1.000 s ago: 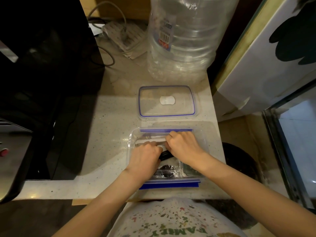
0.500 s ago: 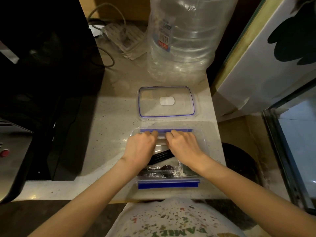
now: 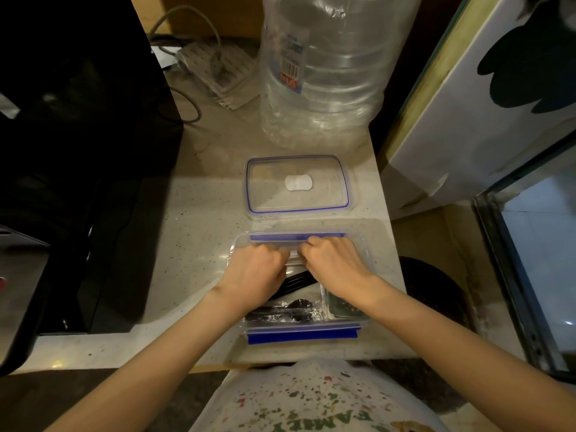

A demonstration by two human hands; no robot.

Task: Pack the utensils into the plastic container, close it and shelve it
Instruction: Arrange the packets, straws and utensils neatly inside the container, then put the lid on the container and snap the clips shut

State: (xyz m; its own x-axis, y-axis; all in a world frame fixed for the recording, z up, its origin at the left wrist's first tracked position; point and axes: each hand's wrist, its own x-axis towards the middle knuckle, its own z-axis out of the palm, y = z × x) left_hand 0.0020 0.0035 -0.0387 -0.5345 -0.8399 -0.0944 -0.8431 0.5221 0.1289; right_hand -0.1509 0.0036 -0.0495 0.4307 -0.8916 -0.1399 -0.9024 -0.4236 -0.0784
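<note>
Both hands, left hand (image 3: 255, 269) and right hand (image 3: 335, 263), curl inside the open container (image 3: 363, 310); grip undeterminable. Black utensils (image 3: 294, 283) lie diagonally. Container's long axis parallels the worktop (image 3: 193, 232) front edge.

The person is wearing a white shirt (image 3: 314, 397) speckled with coloured paint-like flecks and green lettering; forearms are showing bare, sleeveless.

Both the left hand (image 3: 258, 269) and right hand (image 3: 335, 265) press down inside the open plastic container (image 3: 304, 333), its lid (image 3: 297, 183) lying just beyond.
</note>
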